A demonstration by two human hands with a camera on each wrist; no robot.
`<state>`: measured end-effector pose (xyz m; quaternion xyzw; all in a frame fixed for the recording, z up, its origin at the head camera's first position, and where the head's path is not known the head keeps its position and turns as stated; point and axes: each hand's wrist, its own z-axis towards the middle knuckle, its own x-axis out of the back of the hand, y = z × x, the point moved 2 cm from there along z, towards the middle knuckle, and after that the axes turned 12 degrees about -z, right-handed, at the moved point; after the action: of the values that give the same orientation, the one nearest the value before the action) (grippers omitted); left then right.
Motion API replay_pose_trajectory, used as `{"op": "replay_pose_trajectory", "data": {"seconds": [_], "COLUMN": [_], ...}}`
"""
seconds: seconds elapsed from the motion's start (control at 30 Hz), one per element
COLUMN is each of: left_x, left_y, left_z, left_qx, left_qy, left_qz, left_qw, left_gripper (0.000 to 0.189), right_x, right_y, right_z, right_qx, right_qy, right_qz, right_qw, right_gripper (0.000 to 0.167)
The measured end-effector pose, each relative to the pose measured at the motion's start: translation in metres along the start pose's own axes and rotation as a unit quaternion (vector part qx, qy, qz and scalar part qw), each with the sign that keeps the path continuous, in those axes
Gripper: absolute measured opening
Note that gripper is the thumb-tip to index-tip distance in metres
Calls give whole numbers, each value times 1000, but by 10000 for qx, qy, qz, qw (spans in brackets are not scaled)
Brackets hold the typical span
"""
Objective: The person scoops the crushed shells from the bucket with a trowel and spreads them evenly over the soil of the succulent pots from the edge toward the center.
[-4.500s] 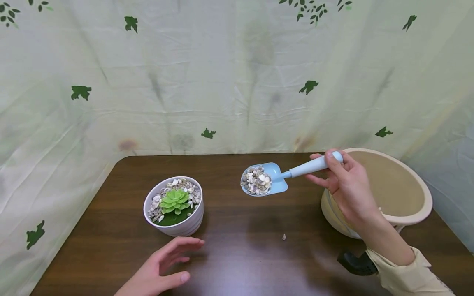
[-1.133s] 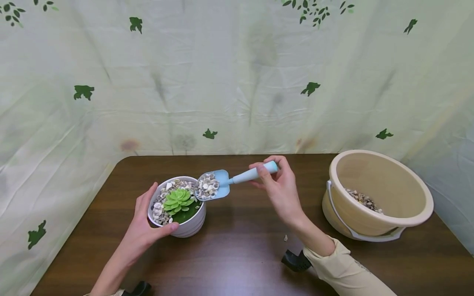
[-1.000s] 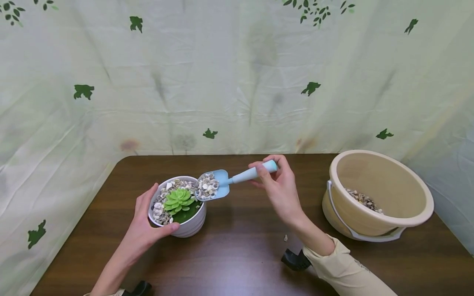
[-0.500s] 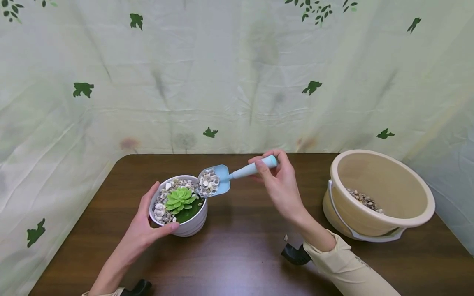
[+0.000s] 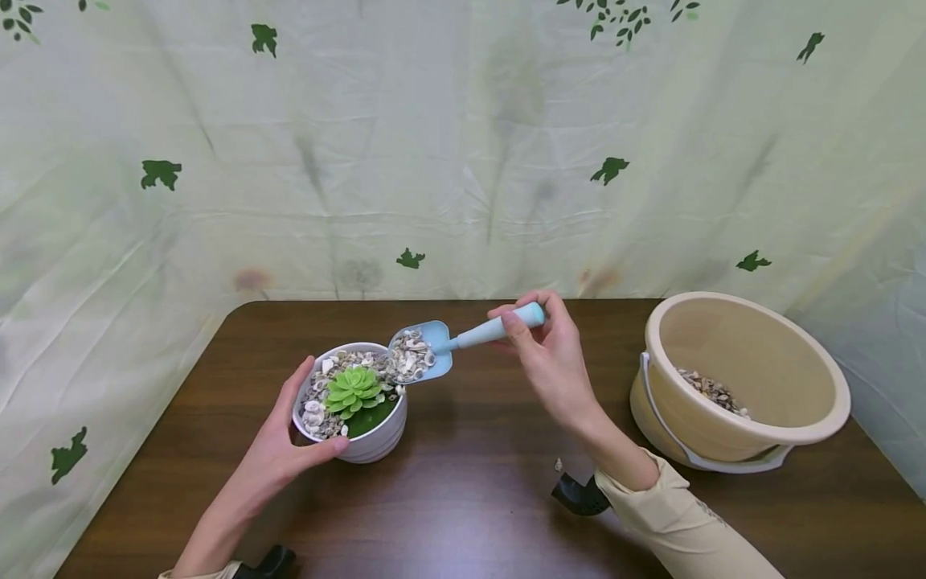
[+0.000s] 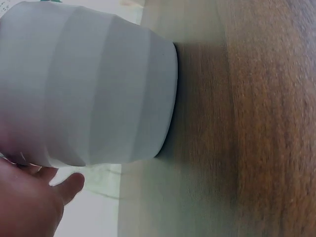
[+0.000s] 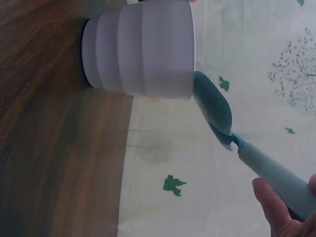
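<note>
My left hand (image 5: 282, 442) holds a white ribbed flower pot (image 5: 376, 446), thumb on the near side and fingers round the left. The pot stands upright on the table in the left wrist view. Inside it, a green succulent (image 5: 353, 392) sits among small shells (image 5: 315, 414), with a bare green patch at the front right. In my right hand (image 5: 553, 366) is the handle of a light blue trowel (image 5: 486, 331). Its blade carries a heap of shells (image 5: 411, 356) and slopes down to the pot's right rim. The right wrist view shows the blade's underside (image 7: 215, 106) against that rim.
A beige bucket (image 5: 669, 422) with a grey handle (image 5: 680, 450) stands at the right, with more shells (image 5: 712, 392) inside. One loose shell (image 5: 558, 465) lies on the brown table (image 5: 463, 523). A leaf-printed curtain (image 5: 463, 161) hangs behind.
Since the oldest frame, my right hand has brought the loaded trowel left to the pot, and my left hand has taken hold of the pot. Lately, the shells have shifted towards the rim.
</note>
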<state>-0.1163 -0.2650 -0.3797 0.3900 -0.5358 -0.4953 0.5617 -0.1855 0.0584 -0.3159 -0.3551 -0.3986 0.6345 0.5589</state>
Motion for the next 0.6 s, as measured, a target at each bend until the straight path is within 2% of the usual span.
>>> {"op": "replay_pose_trajectory", "data": {"seconds": [0.17,0.47,0.6], "left_x": [0,-2,-3], "left_y": [1,-1,0], "left_z": [0,1,2], "left_qx": [-15,-80,-65], "left_qy": [-117,-46,59], "left_qz": [-301,-339,-201], "left_qw": [9995,9994,9998], "left_gripper": [102,103,106], "right_x": [2,5,6], "right_y": [0,0,-3], "right_z": [0,-2,-4], "right_qx": [-32,-37,-22], "right_qy": [46,115,147], "right_qz": [-16,-38,-119], "right_qw": [10000,9999,9998], "right_gripper": [19,20,20]}}
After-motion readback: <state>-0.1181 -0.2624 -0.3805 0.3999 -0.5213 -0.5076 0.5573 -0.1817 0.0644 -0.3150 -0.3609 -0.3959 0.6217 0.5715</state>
